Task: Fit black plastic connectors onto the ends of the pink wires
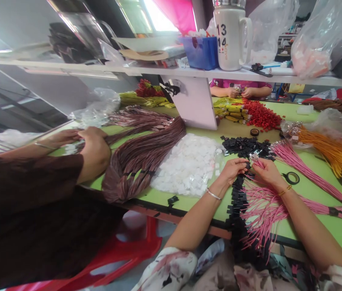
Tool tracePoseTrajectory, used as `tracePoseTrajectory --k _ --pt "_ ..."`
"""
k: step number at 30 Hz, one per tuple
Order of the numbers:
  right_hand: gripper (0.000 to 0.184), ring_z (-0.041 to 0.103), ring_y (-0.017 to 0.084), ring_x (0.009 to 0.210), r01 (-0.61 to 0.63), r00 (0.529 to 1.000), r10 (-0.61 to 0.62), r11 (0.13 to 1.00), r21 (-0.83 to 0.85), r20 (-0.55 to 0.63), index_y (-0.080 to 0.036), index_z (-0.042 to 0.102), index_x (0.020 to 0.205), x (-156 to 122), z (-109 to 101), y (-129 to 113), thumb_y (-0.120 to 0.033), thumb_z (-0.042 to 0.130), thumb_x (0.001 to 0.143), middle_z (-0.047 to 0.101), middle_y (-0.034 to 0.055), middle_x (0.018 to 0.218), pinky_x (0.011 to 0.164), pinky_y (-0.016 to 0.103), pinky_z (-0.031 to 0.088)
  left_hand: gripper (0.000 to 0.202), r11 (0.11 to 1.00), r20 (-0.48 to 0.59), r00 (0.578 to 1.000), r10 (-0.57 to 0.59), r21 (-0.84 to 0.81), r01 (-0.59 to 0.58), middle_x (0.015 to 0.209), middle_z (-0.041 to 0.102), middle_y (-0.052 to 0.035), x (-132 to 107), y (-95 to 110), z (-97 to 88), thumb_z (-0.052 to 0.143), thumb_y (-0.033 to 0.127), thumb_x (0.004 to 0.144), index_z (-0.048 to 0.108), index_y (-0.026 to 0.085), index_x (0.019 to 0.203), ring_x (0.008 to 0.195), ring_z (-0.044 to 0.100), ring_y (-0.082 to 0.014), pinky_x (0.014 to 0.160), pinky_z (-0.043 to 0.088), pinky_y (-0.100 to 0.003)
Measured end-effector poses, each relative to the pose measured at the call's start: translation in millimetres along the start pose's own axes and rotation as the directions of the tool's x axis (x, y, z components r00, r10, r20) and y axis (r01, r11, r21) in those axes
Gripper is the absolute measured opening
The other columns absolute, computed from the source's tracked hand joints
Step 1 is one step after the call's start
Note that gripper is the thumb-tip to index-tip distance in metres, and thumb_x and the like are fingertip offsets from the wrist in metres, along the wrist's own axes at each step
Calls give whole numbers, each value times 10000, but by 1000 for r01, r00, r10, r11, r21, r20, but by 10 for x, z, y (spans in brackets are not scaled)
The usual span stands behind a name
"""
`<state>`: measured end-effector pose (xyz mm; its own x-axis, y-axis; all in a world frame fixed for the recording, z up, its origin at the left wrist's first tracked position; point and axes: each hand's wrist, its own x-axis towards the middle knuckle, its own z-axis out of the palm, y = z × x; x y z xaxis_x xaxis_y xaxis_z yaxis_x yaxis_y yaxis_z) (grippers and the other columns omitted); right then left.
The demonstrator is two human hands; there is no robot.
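Note:
My left hand [234, 169] and my right hand [266, 170] meet over the green table [310, 190], both pinched on thin pink cords [260, 210] at a small black tag. The pink cords, strung with black tags [239, 198], drape off the front edge towards my lap. Loose black tags [243, 146] lie just beyond my fingers. More pink cords [304, 171] stretch away to the right.
A co-worker on the left [95, 151] handles a bundle of brown cords [140, 155]. A heap of white pieces [189, 163] lies between us. Orange cords [334, 151], red pieces [260, 114], a tape ring [291, 178]. Another person's hands [239, 92] work opposite. A mug [228, 36] stands on the shelf.

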<state>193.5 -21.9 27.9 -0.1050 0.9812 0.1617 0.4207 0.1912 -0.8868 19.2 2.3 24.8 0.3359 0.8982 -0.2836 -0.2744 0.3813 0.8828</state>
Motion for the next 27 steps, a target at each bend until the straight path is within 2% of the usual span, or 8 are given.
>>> tracePoseTrajectory --k 6,11,16,19,21,23,24,27 --pt "207 359 121 541 57 998 -56 980 -190 10 -207 462 613 6 11 29 -323 513 776 449 -33 554 537 262 250 170 995 -15 999 30 95 -28 597 650 -19 10 -56 33 654 29 704 737 93 837 512 553 -76 529 427 -190" --pt "192 401 126 562 61 996 -46 980 -190 83 -202 487 652 2 -1 40 -312 486 810 495 -30 584 554 256 288 166 993 -55 996 66 97 -60 636 653 -16 24 -56 25 656 51 693 715 99 841 527 568 -78 521 423 -187" --pt "241 384 129 554 64 996 -53 985 -162 69 -208 462 629 17 0 84 -340 512 824 467 -32 563 554 268 278 162 959 55 997 60 274 -73 621 625 -7 58 -46 -100 641 87 708 706 102 856 525 541 -85 547 436 -210" --pt "306 388 134 568 21 998 -26 997 -81 -59 -211 464 638 35 -21 125 -412 549 853 470 -30 577 563 273 287 121 808 24 978 206 559 -184 754 670 -55 153 -8 -257 614 140 774 711 116 843 668 596 -142 685 498 -283" --pt "323 409 134 566 -26 997 31 997 67 -72 -215 481 674 41 -31 147 -464 565 862 493 -30 588 566 272 311 167 602 -88 902 424 771 -207 961 690 -109 247 10 -362 587 137 811 715 127 918 883 624 -210 859 499 -355" --pt "311 438 132 552 -79 996 88 971 227 -26 -222 483 729 39 -26 162 -487 591 853 521 -37 592 566 269 338 268 433 -137 829 543 891 -136 1160 649 -155 343 6 -444 550 97 828 696 131 1051 1086 581 -265 998 444 -405" --pt "309 451 131 547 -100 994 106 955 280 -7 -226 473 744 36 -19 167 -485 608 843 530 -41 592 567 268 347 305 374 -134 821 555 922 -103 1210 626 -171 384 -5 -476 528 78 834 682 129 1093 1138 557 -279 1030 422 -416" --pt "320 461 123 535 -145 989 144 928 343 27 -224 461 733 25 0 169 -473 645 815 540 -44 586 560 265 352 329 264 -81 851 519 962 -70 1183 619 -191 458 -54 -536 457 35 842 681 122 1067 1133 550 -296 1024 422 -429"
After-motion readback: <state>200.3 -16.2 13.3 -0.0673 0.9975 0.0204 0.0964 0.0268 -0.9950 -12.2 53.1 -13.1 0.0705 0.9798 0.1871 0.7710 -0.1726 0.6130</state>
